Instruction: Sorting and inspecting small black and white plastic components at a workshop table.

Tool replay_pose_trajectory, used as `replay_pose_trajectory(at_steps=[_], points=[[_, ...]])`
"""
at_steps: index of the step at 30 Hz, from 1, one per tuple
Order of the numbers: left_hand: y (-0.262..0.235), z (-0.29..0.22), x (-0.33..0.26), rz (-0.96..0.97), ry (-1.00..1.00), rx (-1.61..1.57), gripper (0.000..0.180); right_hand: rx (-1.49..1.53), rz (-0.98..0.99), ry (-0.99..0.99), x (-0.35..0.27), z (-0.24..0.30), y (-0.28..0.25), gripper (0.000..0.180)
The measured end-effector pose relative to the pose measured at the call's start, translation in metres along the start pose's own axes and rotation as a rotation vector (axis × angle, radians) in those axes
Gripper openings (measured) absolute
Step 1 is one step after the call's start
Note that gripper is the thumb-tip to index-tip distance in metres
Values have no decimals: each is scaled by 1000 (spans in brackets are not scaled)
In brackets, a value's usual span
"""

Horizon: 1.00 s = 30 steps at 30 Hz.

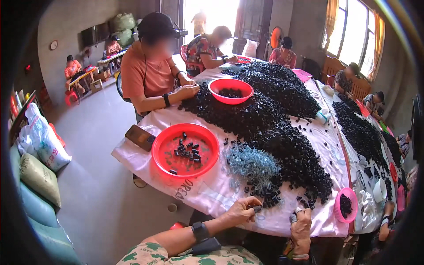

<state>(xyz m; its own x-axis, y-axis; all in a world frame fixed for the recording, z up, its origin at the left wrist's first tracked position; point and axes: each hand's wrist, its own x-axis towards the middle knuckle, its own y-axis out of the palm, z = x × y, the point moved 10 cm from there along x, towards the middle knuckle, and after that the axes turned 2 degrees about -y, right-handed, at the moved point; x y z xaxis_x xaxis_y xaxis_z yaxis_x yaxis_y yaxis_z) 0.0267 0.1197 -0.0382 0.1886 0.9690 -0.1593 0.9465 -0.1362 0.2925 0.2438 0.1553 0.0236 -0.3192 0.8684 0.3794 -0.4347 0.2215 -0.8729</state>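
My left hand (240,212) is closed in a pinch at the table's near edge, with a small black piece (257,209) at its fingertips. To its right, my right hand (301,227) rests with bent fingers, their tips wrapped in greyish covers. Whatever those fingers hold, if anything, is hidden. Just beyond it lie loose black pieces (306,202), at the edge of a large heap of small black plastic parts (291,159). A mound of clear bluish small parts (251,161) lies beyond my left hand.
A red basin (160,161) with some black parts stands at left, beside a phone (140,137). Another red basin (230,100) sits on the heap. A pink bowl (353,194) of black parts is at right. A co-worker (148,75) sits at the left side; others work farther off.
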Motion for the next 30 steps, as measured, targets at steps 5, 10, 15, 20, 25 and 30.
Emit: replay_pose_trajectory(at_steps=[5,10,15,20,25,30], points=[[-3,7,4,18,30,-41,32,-10,-1,2,4,12,-8,13],[-1,6,3,26,18,-61,32,12,-99,2,0,0,-1,11],[-1,6,3,32,30,-36,30,257,-181,-4,4,14,-12,10],[1,1,1,31,6,-42,28,429,-93,114,3,10,2,14],[-1,4,3,35,17,-53,28,778,29,345,-3,7,21,15],[1,6,3,36,6,-38,28,869,20,371,-1,12,18,13]])
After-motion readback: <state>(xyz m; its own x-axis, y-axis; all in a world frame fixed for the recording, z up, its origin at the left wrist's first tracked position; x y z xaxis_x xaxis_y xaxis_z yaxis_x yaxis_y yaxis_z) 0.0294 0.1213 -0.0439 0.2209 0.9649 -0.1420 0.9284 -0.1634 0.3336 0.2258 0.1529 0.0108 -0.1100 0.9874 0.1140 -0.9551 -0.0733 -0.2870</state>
